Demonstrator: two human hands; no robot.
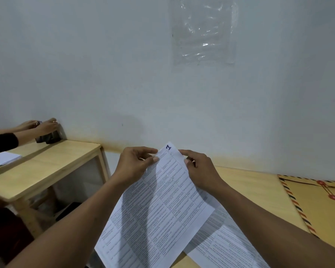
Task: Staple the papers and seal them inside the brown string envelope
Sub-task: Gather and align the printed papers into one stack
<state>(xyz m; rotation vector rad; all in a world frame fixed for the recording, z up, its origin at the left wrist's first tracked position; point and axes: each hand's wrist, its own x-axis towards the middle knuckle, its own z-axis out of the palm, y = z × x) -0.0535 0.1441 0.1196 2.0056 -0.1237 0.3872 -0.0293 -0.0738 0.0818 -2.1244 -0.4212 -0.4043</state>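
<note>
Papers (162,206) lifted; left hand (132,167), right hand (200,171) fingers pinching top corner.

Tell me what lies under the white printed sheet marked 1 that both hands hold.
Under the white printed sheet marked 1, a second printed sheet lies on the pale wooden table. Its left part is covered.

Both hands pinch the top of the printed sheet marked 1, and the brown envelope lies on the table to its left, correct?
Not quite. The head view shows the brown envelope lying on the table to the right of the printed sheet, not the left. The rest holds: the left hand and the right hand pinch the top of that sheet, marked 1.
</note>
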